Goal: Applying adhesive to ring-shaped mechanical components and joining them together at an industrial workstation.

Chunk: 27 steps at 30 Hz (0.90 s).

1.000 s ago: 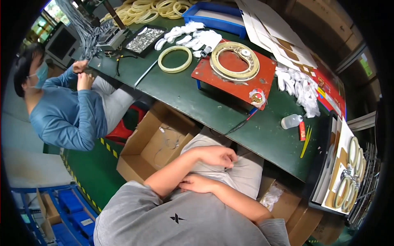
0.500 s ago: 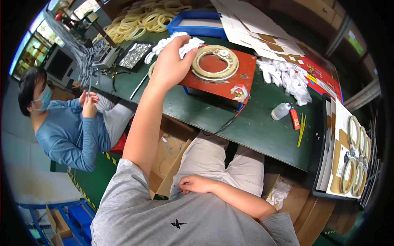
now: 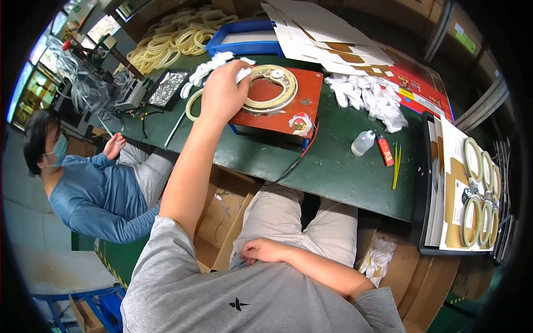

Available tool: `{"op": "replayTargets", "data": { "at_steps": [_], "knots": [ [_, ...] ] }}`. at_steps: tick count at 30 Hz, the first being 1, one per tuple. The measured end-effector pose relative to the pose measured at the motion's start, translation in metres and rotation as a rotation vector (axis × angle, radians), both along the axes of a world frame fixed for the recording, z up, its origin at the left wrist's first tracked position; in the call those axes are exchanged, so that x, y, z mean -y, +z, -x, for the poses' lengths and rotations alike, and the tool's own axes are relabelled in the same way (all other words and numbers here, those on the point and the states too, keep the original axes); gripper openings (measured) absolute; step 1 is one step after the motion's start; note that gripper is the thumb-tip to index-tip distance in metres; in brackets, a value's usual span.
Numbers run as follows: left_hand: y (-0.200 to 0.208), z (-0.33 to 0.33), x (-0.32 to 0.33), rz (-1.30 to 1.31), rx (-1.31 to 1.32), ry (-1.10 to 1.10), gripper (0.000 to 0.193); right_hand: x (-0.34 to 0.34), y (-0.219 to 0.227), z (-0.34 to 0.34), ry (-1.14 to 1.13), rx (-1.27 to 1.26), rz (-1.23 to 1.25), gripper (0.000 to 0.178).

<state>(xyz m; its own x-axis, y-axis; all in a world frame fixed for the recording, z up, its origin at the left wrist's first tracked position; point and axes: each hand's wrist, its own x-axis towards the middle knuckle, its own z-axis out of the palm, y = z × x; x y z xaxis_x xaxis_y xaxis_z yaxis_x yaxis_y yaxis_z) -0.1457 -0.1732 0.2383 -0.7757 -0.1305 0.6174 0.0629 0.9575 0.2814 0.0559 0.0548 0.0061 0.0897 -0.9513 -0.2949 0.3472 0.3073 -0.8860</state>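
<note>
My left hand [image 3: 223, 91] reaches over the left edge of a red raised stand [image 3: 261, 119]. Its thumb and forefinger are apart, with a white patch showing between them; the other fingers are hidden behind the hand. Right beside the thumb, a cream ring-shaped part [image 3: 287, 100] lies flat on the stand, with a small white gear [image 3: 276, 73] on its upper rim. Another pale ring [image 3: 191, 105] shows partly, left of my wrist. In my lap rests my right hand [image 3: 265, 250], fingers curled, nothing visible in them. White gloves [image 3: 206, 71] lie behind my left hand.
A bottle [image 3: 363, 143], a red lighter [image 3: 385, 151] and yellow tweezers [image 3: 396, 166] lie on the green table at right, near heaped white gloves [image 3: 369, 100]. A blue tray [image 3: 244, 40] and piled rings [image 3: 172, 41] stand behind. A masked co-worker [image 3: 100, 188] sits left.
The whole view has shifted, moving the table's things leftward. My left hand sits slightly lower beside the ring. The co-worker's hands have parted, one dropping toward the lap. My right hand stays put.
</note>
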Motion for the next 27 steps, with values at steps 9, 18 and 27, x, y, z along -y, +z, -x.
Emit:
{"op": "replayTargets", "data": {
  "at_steps": [9, 18, 27],
  "knots": [
    [0.001, 0.005, 0.009, -0.025, 0.001, -0.004, 0.030, 0.003, -0.005, -0.002, 0.011, 0.011, -0.011, 0.022],
    [0.009, 0.006, 0.010, -0.132, 0.106, 0.054, 0.035, 0.006, -0.011, -0.003, -0.043, 0.066, -0.001, 0.021],
    [0.005, 0.008, 0.004, -0.123, -0.248, -0.037, 0.026, 0.005, -0.006, -0.001, -0.042, 0.020, -0.001, 0.022]
  ]
}}
